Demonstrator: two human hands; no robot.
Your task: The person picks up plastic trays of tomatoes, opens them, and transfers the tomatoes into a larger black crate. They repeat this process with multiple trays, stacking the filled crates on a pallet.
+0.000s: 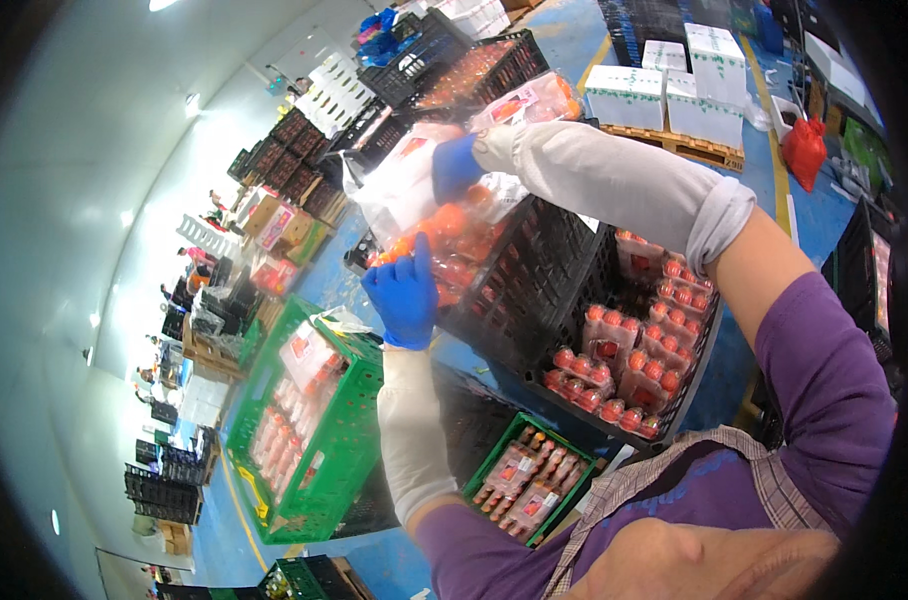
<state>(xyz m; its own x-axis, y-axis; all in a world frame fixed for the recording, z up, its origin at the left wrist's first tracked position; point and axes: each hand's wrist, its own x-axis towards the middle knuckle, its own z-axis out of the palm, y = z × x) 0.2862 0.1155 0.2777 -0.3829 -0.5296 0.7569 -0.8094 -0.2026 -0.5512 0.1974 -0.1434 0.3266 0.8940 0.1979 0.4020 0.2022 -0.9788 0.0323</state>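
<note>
My left hand [405, 294], in a blue glove, is at the near left side of a black crate with red tomatoes [450, 221] in it. Its index finger reaches out and the other fingers curl; whether they grip anything is unclear. My right hand [454, 166], also gloved in blue and blurred, is at a white plastic bag or liner [398, 184] over the far part of the crate; its fingers are hidden. Beside this crate is another black crate [683, 424] with clear packs of tomatoes [653, 375].
A green crate [349, 442] of packs is at left, a smaller green crate [473, 480] below. Further crates and a labelled tomato pack [525, 105] lie beyond my hands. White foam boxes [625, 97] stand on a wooden pallet [679, 144]. Several people are far off at left.
</note>
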